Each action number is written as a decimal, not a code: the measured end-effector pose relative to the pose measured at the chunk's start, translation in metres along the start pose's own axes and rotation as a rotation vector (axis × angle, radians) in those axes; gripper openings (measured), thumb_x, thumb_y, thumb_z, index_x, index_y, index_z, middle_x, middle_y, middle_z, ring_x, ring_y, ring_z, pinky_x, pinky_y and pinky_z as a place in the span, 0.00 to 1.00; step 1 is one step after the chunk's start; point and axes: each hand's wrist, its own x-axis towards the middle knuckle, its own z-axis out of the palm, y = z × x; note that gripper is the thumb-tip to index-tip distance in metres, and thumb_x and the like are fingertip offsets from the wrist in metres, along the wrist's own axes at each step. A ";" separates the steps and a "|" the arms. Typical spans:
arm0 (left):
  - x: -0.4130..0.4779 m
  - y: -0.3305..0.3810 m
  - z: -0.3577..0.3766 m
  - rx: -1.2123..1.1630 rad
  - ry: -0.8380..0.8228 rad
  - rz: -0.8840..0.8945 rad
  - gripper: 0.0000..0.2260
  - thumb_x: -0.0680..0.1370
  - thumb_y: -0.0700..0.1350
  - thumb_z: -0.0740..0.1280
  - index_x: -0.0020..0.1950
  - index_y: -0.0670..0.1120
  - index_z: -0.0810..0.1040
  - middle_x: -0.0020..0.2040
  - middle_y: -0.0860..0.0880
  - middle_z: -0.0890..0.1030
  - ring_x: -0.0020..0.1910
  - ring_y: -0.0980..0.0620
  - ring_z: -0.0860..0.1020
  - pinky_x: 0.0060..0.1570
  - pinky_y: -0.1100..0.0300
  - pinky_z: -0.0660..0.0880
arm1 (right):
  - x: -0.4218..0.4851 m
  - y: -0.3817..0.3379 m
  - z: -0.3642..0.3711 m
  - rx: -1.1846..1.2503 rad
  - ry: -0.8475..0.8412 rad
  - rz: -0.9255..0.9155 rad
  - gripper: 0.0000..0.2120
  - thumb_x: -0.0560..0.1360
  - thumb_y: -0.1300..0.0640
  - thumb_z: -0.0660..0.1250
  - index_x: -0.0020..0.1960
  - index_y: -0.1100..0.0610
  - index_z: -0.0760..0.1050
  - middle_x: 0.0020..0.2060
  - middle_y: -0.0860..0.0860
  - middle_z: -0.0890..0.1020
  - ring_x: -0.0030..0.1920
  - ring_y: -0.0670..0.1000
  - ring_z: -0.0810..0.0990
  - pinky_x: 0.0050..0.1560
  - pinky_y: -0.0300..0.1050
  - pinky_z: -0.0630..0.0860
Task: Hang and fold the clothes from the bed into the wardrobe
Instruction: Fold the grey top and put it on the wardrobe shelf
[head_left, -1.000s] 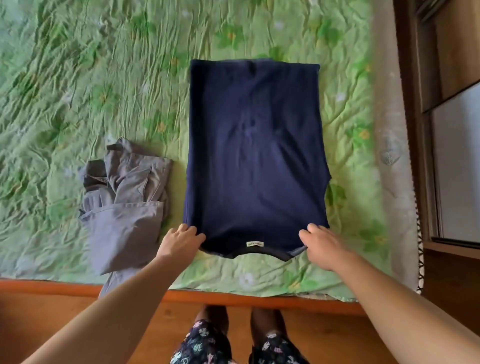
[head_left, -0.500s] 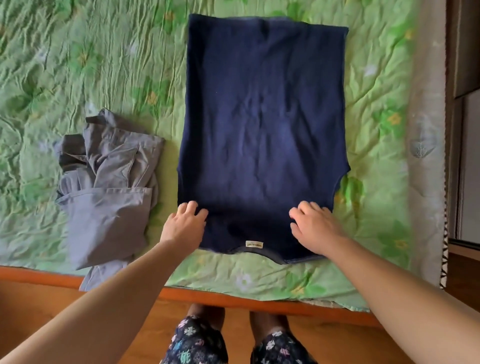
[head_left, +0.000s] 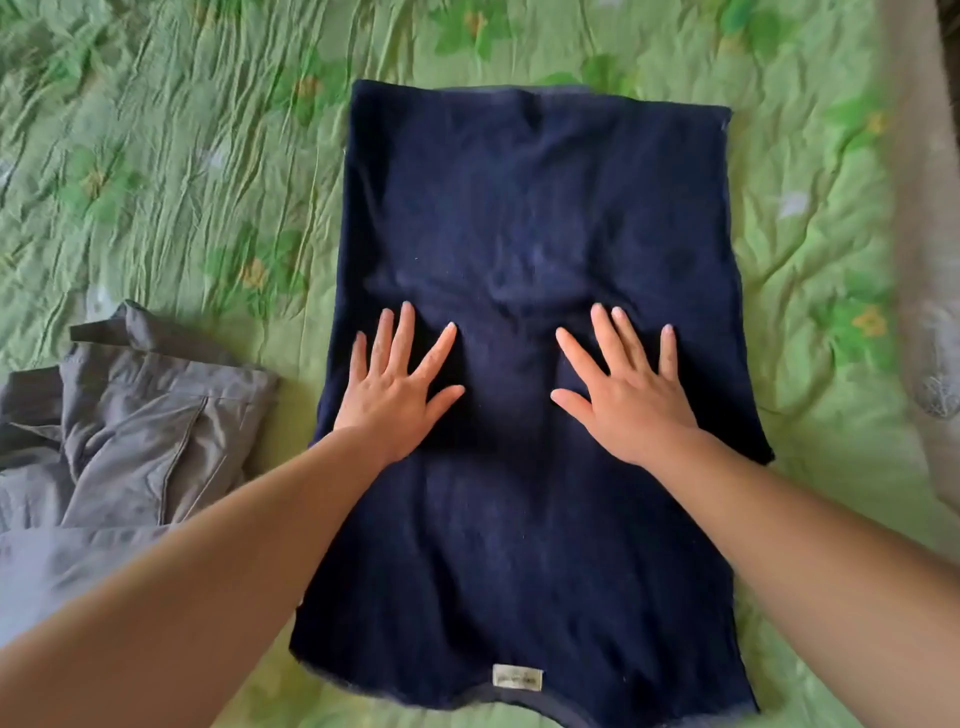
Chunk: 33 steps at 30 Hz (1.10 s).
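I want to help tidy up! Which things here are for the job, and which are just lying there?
For the job:
blue shirt, spread flat
grey clothes, crumpled beside it

Just lying there:
green bedspread underneath
grey cloth strip along the right edge

Green quilted bedspread (head_left: 171, 171): crinkled surface, printed with darker green leaves and yellow-centred flowers, extends from near to far. Pale grey-beige border band (head_left: 930, 234): runs along the right edge and carries a faint leaf motif (head_left: 941, 397).
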 end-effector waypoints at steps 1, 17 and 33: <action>0.018 -0.002 -0.003 -0.008 0.019 0.006 0.32 0.80 0.69 0.45 0.81 0.62 0.37 0.82 0.42 0.38 0.80 0.41 0.37 0.78 0.38 0.43 | 0.016 0.006 -0.002 0.006 0.018 0.004 0.35 0.77 0.28 0.34 0.80 0.40 0.33 0.81 0.53 0.35 0.80 0.55 0.35 0.75 0.73 0.40; 0.227 -0.055 -0.056 -0.100 0.141 -0.214 0.32 0.75 0.76 0.43 0.78 0.70 0.44 0.83 0.48 0.41 0.81 0.44 0.39 0.72 0.27 0.38 | 0.214 0.093 -0.049 0.132 0.148 0.301 0.41 0.69 0.18 0.34 0.78 0.33 0.38 0.82 0.52 0.42 0.80 0.63 0.38 0.72 0.77 0.37; -0.027 -0.026 0.007 -0.076 0.005 -0.106 0.30 0.82 0.64 0.47 0.81 0.61 0.39 0.82 0.44 0.36 0.81 0.45 0.36 0.77 0.38 0.41 | -0.015 0.025 0.016 0.060 0.038 0.052 0.37 0.80 0.31 0.39 0.83 0.50 0.46 0.82 0.57 0.46 0.81 0.62 0.46 0.77 0.69 0.47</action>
